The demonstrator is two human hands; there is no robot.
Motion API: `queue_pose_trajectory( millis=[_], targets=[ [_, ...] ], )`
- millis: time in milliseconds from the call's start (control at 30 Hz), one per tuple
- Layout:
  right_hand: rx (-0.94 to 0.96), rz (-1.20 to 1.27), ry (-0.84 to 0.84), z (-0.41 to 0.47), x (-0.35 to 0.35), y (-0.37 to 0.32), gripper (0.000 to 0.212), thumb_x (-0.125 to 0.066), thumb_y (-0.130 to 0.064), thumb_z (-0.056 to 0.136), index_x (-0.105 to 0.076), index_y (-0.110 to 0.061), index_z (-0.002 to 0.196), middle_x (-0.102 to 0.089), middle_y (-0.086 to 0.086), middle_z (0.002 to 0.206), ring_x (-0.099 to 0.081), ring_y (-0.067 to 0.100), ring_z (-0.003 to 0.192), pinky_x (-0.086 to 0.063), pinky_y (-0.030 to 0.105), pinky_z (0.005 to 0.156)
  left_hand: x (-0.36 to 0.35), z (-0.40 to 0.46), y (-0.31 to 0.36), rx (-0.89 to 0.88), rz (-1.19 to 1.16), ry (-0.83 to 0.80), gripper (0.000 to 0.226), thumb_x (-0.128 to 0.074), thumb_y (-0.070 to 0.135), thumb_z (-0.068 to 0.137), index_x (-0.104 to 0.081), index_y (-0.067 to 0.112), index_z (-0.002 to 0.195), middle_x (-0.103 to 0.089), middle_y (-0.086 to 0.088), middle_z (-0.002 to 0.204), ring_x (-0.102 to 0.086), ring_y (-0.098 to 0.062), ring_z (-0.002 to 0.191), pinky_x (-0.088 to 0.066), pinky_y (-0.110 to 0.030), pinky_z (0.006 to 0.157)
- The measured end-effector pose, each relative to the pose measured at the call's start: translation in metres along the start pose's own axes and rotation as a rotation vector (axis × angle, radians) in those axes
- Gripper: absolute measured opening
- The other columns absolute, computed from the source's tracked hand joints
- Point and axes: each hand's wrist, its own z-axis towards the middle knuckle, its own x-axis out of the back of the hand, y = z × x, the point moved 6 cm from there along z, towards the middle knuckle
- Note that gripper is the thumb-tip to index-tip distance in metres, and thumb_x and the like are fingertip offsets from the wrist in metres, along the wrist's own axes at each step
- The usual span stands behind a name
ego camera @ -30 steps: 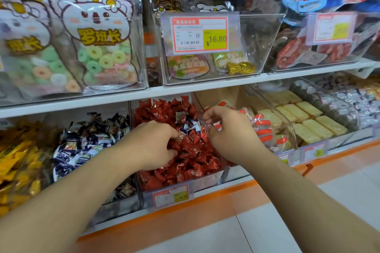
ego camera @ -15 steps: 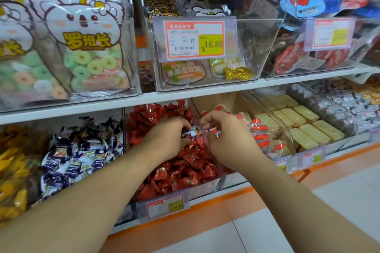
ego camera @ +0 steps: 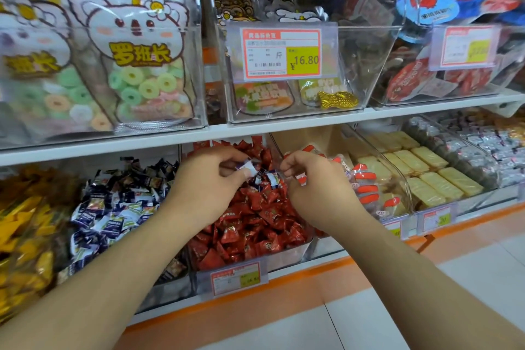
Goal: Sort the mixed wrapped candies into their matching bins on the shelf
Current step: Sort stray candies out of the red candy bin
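Lower shelf (ego camera: pixel 255 131): white board carrying a row of clear bins that tilt forward, presumably so stock slides to the front lip within reach.
Upper shelf bins: hold ring-gummy bags (ego camera: pixel 147 65) at the left end and a price tag (ego camera: pixel 281 52) reading 16.80 in the middle; not part of this step, by my reading.
Red-candy bin (ego camera: pixel 284 257): middle of the lower shelf, heaped with red wrapped candies (ego camera: pixel 255 221). A few blue-and-white strays lie on top near the back edge, so this is the mixed bin being cleared.
Blue-candy bin (ego camera: pixel 113 207): just beside the red one, toward the shelf's left end, full of dark blue and white wrapped candies. Judged the matching destination for the strays.
Right neighbour bin: orange-and-clear packets (ego camera: pixel 366 187); next along, yellow wafer-like packs (ego camera: pixel 426 176).
Left hand (ego camera: pixel 207 187): over the back of the red heap, fingers curled, pinching a blue-and-white candy (ego camera: pixel 248 169) between thumb and fingertips, lifted clear of the pile.
Right hand (ego camera: pixel 312 185): fingers curled inward over the red heap's right rear corner, near another stray (ego camera: pixel 272 179); whether it actually grips anything, cannot tell.
Step in hand: picking out strays with both hands, likely to gather several before a single carry leftward.
Risk: loose red pieces may get dragged along.
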Motion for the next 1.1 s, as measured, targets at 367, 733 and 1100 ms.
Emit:
queue_pose_trajectory(
  millis=[367,733,1100],
  targets=[
    [0.100,-0.231,0.031,-0.003,-0.011,-0.019,0.031,-0.059,-0.005,0.088,-0.072,-0.020,0.112,-0.071,-0.002,0.107,-0.058,0.024,0.106,-0.042,0.028,0.082,0.083,-0.062,-0.042,0.178,0.265,0.088,0.040,-0.062,0.040,0.097,-0.061,0.036,0.137,-0.067,0.011,0.118,-0.060,-0.010,0.072,-0.046,-0.020,0.067],
    [0.193,-0.498,-0.128,0.024,-0.063,-0.051,0.026,-0.061,-0.029,0.089,-0.066,-0.025,0.114,-0.074,0.007,0.094,-0.069,0.035,0.088,-0.058,0.043,0.075,0.029,-0.055,-0.050,0.054,0.241,-0.205,0.060,-0.050,0.059,0.099,-0.037,0.036,0.154,-0.020,0.022,0.160,-0.023,-0.006,0.148,-0.027,-0.027,0.120],
    [-0.049,-0.212,-0.198,0.031,-0.077,-0.030,0.029,-0.069,-0.002,0.085,-0.076,-0.026,0.099,-0.071,-0.012,0.085,-0.065,0.000,0.078,-0.046,0.005,0.069,0.027,-0.056,-0.060,-0.028,0.239,-0.169,0.057,-0.050,0.057,0.101,-0.044,0.028,0.150,-0.017,0.018,0.161,-0.017,-0.006,0.151,-0.016,-0.024,0.121]
  ],
)
